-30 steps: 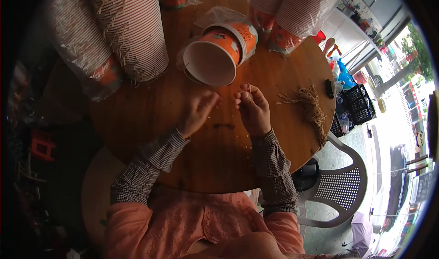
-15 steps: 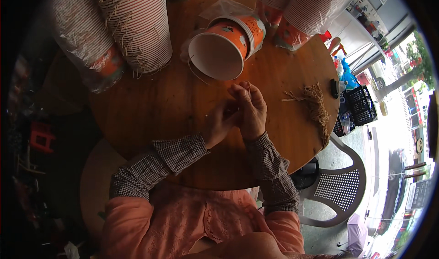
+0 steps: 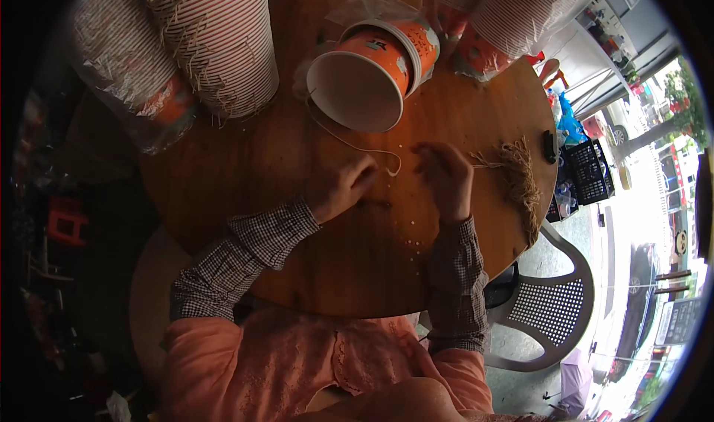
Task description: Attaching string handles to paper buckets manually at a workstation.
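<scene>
An orange paper bucket with a white inside lies on its side on the round wooden table, its mouth toward me. From its rim a thin pale cord trails across the wood, ending in a curl between my hands. My left hand is closed beside the cord; what its fingers hold, if anything, is hidden. To the right of the cord's end, my right hand is raised with bent, parted fingers and nothing visible in it. Small white bits are scattered on the tabletop near my right wrist.
Tall stacks of nested paper buckets stand at the far left, and wrapped stacks at the far right. A bundle of tan twine lies near the right edge. Beyond are a black crate and a grey plastic chair.
My hands, together before, have moved apart, left hand leftward and right hand rightward. More of the cord now shows, lying on the table. White bits have appeared on the wood between my forearms.
</scene>
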The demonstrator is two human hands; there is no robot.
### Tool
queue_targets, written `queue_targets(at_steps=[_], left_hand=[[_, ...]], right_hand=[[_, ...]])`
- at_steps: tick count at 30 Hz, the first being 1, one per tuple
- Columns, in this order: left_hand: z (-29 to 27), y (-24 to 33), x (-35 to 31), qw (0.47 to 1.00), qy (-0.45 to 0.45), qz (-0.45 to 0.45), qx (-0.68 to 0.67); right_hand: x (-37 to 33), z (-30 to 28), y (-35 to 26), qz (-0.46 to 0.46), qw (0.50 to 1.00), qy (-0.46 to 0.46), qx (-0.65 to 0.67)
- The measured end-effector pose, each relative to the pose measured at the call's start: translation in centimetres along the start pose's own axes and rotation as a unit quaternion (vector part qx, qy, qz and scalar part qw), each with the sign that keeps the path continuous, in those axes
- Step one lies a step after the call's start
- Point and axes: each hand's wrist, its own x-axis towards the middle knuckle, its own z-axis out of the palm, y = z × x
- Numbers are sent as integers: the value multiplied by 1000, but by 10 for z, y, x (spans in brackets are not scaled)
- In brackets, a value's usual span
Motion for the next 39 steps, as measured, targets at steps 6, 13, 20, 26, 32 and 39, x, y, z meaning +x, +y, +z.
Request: queue_targets(at_steps=[6, 13, 20, 26, 32, 39], left_hand=[[-9, 3, 5, 981, -1, 124, 151], [-7, -6, 7, 983, 16, 104, 149], [-14, 0, 11, 920, -84, -304, -233], [-4, 3, 7, 957, -81, -234, -153], [-7, 5, 4, 966, -57, -213, -137], [1, -1, 3, 980, -23, -127, -152]], right_hand=[[-11, 26, 1, 143, 970, -171, 92], [-14, 32, 7, 128, 984, -121, 6], [-14, 32, 3, 75, 994, -72, -14], [-16, 36, 6, 53, 994, -81, -42], [-16, 39, 9, 52, 995, -77, -39], [-15, 38, 16, 31, 997, -68, -34]])
